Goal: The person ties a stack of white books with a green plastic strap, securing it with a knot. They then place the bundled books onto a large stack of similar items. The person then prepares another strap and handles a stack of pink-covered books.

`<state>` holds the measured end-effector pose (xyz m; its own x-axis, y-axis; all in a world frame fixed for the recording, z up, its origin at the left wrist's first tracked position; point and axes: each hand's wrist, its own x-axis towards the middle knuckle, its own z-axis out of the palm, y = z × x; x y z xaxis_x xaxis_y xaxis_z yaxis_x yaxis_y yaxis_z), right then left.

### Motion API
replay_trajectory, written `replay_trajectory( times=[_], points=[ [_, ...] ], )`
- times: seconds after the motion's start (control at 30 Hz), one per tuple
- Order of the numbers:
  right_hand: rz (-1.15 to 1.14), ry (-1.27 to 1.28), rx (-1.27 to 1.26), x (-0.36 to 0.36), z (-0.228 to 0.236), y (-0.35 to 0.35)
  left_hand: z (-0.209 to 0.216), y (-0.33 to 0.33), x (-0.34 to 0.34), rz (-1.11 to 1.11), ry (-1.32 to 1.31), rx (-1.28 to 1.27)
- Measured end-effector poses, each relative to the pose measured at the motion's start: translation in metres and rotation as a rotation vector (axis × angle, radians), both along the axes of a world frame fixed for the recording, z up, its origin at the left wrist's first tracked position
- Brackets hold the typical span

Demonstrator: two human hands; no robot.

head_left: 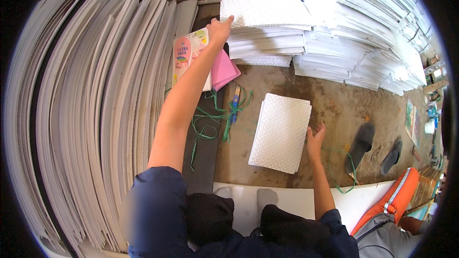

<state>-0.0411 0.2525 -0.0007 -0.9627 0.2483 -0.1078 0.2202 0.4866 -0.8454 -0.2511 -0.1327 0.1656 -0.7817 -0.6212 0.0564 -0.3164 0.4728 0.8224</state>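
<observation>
My left hand (219, 28) reaches far forward and grips the near left corner of the top white embossed sheet (267, 12) on a tall pile of such sheets. My right hand (315, 138) lies open against the right edge of a smaller stack of white embossed sheets (281, 131) on the brown floor in front of me. Between the two arms lie a blue cutter (235, 105) and loose green strapping (215, 119).
Large white boards (86, 114) lean in a fan along the left. More white sheet piles (373, 43) fill the far right. A milk carton (184, 57) and pink item (224, 70) lie near my left arm. Two dark sandals (361, 145) and another person's orange sleeve (392, 198) are at right.
</observation>
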Motion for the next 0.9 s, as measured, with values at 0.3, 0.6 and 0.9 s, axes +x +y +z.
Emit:
replay_trajectory(
  times=[0.3,0.6,0.9],
  points=[
    [-0.046,0.021,-0.008,-0.005,-0.005,0.018,0.028,0.012,-0.008,-0.167,0.003,0.658],
    [0.283,0.011,-1.021,-0.05,0.117,-0.086,0.008,0.074,0.138,-0.352,0.175,1.022],
    [0.235,-0.323,-1.328,-0.031,0.083,-0.097,-0.054,0.096,0.285,-0.949,-0.009,0.66]
  ],
)
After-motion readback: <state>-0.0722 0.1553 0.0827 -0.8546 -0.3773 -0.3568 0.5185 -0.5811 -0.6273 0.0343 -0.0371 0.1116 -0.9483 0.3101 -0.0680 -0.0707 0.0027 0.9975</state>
